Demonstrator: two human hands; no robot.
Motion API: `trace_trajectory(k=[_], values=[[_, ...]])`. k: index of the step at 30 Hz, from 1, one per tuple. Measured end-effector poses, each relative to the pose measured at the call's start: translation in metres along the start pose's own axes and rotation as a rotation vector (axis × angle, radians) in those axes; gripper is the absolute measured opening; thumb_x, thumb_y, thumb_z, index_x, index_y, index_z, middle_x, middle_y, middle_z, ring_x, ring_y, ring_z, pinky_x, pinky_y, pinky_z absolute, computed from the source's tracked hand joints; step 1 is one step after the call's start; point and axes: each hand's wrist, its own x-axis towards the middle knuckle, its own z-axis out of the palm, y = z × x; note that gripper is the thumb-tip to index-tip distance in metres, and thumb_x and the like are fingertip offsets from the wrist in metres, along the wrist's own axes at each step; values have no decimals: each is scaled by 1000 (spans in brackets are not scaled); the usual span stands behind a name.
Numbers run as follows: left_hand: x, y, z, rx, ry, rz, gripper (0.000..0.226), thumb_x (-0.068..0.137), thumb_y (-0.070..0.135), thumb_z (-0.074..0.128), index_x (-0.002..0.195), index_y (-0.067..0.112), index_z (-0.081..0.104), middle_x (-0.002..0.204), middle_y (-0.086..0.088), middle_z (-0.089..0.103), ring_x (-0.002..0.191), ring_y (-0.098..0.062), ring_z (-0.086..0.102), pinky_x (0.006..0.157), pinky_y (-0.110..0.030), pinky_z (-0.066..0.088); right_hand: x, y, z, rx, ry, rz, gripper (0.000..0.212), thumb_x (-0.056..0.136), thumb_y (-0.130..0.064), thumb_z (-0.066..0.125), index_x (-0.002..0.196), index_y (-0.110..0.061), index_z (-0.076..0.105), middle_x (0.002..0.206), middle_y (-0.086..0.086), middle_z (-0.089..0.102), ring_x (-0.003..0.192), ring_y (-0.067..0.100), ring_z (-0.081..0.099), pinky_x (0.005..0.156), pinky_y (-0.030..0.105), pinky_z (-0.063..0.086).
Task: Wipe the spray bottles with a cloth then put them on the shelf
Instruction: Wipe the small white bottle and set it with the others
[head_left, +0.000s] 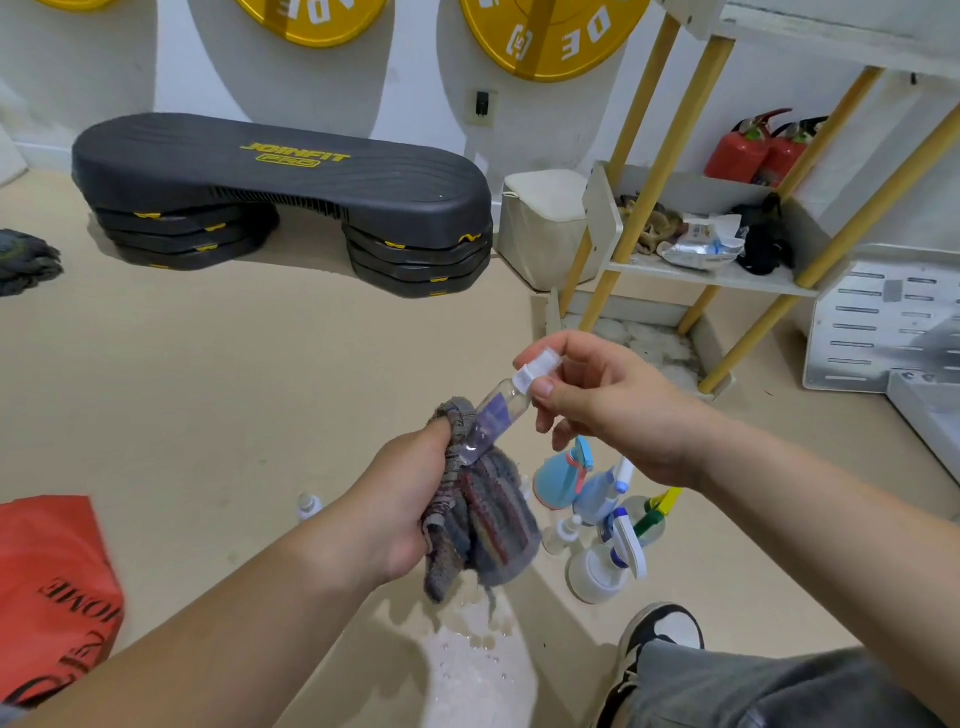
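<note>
In mid-air, pinching the cap (535, 371) of a bottle (493, 415) with the right hand (608, 410), slanting its base down-left into cloth (488, 514) clutched in the left hand (400, 499).

1. Label on small bottle (496, 415) blurred; I cannot read it.
2. Its cap is partly covered by fingers of the right hand (613, 410).
3. Spray bottles on floor (597, 499) overlap; my count is uncertain.
4. Yellow plates (550, 36) and red bag (47, 582) are cut by frame edges.
</note>
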Motion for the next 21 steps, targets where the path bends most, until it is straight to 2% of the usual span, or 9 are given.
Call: trace_trajectory(k=[4, 7, 9, 11, 13, 15, 17, 19, 21], values=[[7, -1, 1, 47, 85, 94, 43, 108, 37, 56, 91, 5, 77, 96, -18, 81, 73, -32, 75, 72, -41, 57, 0, 0, 3, -44, 2, 8, 17, 104, -4, 57, 116, -11, 66, 94, 16, 61, 75, 18, 65, 66, 31, 57], [19, -5, -6, 82, 232, 139, 34, 107, 25, 57, 88, 3, 75, 87, -22, 77, 71, -32, 68, 71, -44, 52, 0, 1, 4, -79, 0, 3, 14, 102, -8, 62, 115, -11, 68, 89, 16, 63, 75, 18, 66, 67, 33, 58], [25, -9, -11, 107, 272, 177, 30, 102, 21, 60, 90, -4, 71, 85, -23, 73, 72, -30, 63, 70, -42, 49, 0, 0, 6, -112, 14, -18, 12, 100, -11, 65, 112, -10, 69, 87, 18, 64, 74, 18, 67, 68, 35, 59], [28, -10, -12, 99, 256, 193, 30, 98, 25, 64, 95, -5, 71, 89, -15, 75, 74, -31, 65, 70, -41, 50, 0, -1, 9, -143, 38, -35, 12, 100, -12, 66, 110, -8, 69, 91, 25, 67, 72, 18, 67, 66, 34, 59], [24, -8, -6, 40, 173, 167, 26, 98, 32, 70, 98, 6, 76, 94, -12, 80, 74, -30, 71, 65, -37, 57, 0, -1, 12, -161, 58, -49, 11, 100, -10, 66, 109, -5, 67, 93, 29, 67, 70, 18, 67, 65, 34, 59], [17, -8, 0, -6, 92, 110, 23, 97, 40, 72, 99, 18, 78, 95, -6, 80, 75, -27, 71, 60, -29, 56, -1, 0, 19, -199, 69, -61, 8, 100, -8, 64, 107, -5, 66, 89, 27, 67, 68, 18, 67, 67, 37, 60], [13, -13, 0, -18, 68, 88, 26, 93, 44, 75, 100, 18, 79, 97, -8, 78, 78, -28, 70, 68, -34, 53, -5, 3, 29, -244, 93, -66, 5, 100, -9, 64, 104, -8, 66, 87, 23, 67, 67, 20, 67, 69, 43, 61], [8, -18, -2, 20, 97, 84, 31, 89, 45, 79, 93, 14, 78, 88, -10, 75, 73, -29, 66, 70, -39, 50, -11, 8, 39, -297, 124, -67, 2, 99, -12, 64, 99, -13, 65, 90, 23, 69, 70, 30, 69, 72, 49, 62], [2, -22, -8, 79, 193, 85, 32, 92, 41, 78, 78, 13, 72, 71, -9, 68, 60, -26, 61, 60, -34, 49, -20, 13, 48, -352, 146, -73, 3, 99, -15, 65, 96, -17, 65, 91, 20, 71, 79, 37, 69, 75, 53, 60]])
